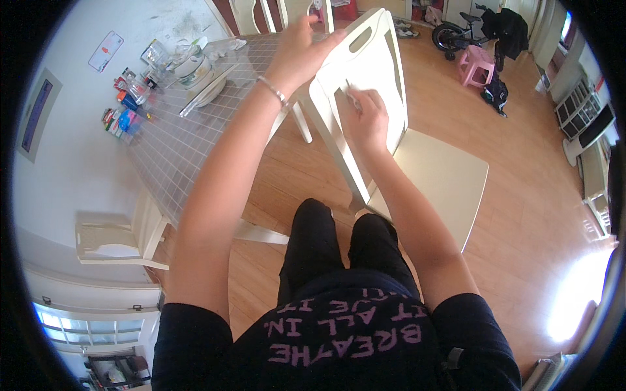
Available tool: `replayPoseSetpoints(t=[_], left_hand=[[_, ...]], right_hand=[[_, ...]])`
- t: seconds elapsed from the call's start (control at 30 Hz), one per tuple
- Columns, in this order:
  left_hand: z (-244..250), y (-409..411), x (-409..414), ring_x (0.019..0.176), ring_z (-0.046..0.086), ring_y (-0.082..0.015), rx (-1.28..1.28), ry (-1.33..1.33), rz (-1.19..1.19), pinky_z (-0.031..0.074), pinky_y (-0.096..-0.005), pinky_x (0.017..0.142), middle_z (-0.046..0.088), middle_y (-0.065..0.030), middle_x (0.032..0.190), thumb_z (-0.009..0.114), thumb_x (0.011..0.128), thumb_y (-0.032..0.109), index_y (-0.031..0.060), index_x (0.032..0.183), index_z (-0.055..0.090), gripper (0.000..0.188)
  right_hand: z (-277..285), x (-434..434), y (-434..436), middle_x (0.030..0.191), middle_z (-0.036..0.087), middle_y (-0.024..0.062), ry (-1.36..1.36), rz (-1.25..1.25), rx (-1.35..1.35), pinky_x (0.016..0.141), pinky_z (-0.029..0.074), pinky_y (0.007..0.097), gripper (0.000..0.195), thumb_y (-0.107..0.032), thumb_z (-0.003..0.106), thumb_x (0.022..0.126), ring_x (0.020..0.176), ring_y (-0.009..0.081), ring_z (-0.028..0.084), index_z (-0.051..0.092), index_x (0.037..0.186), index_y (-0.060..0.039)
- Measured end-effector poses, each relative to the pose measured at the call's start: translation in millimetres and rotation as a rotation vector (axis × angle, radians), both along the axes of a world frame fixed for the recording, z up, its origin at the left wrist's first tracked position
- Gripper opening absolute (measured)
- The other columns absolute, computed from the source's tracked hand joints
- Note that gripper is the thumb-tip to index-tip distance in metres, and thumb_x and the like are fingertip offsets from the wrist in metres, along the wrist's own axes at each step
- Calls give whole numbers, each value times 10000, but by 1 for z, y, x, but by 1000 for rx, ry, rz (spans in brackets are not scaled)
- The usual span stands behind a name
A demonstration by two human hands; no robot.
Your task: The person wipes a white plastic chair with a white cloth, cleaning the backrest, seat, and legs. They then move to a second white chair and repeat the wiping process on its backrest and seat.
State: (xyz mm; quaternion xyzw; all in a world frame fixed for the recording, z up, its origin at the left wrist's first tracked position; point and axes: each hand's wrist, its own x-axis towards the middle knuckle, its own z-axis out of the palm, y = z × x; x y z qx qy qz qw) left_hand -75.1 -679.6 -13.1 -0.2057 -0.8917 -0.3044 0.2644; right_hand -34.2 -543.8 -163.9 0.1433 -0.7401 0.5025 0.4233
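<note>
A cream wooden chair [442, 171] stands before me, its backrest rising towards the top of the view, with a slot cut through the top rail. My left hand [305, 54], a bracelet on its wrist, lies at the upper left corner of the backrest, thumb stretched over the rail; how firmly it grips is hidden. My right hand [369, 117] is at the middle of the backrest, fingers curled round a small thin item [353, 97], whose tip points towards the top rail. What this item is I cannot tell.
At left a table with a grid-patterned top [171, 151] bears stacked bowls [210, 90], bottles [137, 90] and boxes. Another cream chair [142, 234] stands at lower left. Farther off are a pink plastic stool [476, 66] and a small bicycle [457, 34] on the wood floor.
</note>
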Motion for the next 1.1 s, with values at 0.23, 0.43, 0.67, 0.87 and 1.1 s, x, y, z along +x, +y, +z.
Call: replayPoseSetpoints(t=[0.23, 0.43, 0.67, 0.87, 1.1], left_hand=[[-19, 14, -21, 955, 631, -282, 23, -400, -17, 466, -357, 852, 658, -184, 957, 481, 873, 634, -47, 1181, 549, 750], [-23, 16, -24, 1061, 590, -281, 137, -409, -113, 425, -354, 934, 631, -191, 1070, 445, 903, 617, -41, 1209, 537, 731], [-21, 17, -14, 947, 563, -180, 118, -352, -93, 432, -313, 855, 624, -115, 969, 436, 916, 609, -36, 1156, 575, 702], [-16, 25, -4, 888, 528, -138, 181, -346, -144, 412, -282, 832, 612, -73, 921, 414, 943, 575, -47, 1142, 579, 674], [-13, 25, -4, 857, 517, -168, 128, -340, -135, 414, -303, 828, 598, -86, 889, 390, 946, 590, -54, 1055, 589, 683]], right_hand=[[-12, 8, 1, 900, 614, 135, -13, 1, -36, 722, 509, 364, 287, 123, 570, 717, 825, 295, 611, 664, 968, 21], [9, 0, -4, 902, 621, 141, 98, -77, 60, 690, 510, 352, 261, 134, 582, 734, 806, 300, 621, 660, 957, 23], [-7, 6, -4, 901, 602, 114, -4, -1, -83, 714, 523, 352, 342, 122, 630, 649, 834, 281, 597, 656, 974, 17], [0, -5, 0, 924, 602, 125, 137, -57, 49, 719, 520, 350, 314, 129, 630, 642, 848, 282, 594, 648, 938, 28], [-45, 7, 17, 907, 607, 136, 53, -79, 61, 696, 519, 348, 313, 150, 581, 691, 820, 281, 611, 646, 965, 13]])
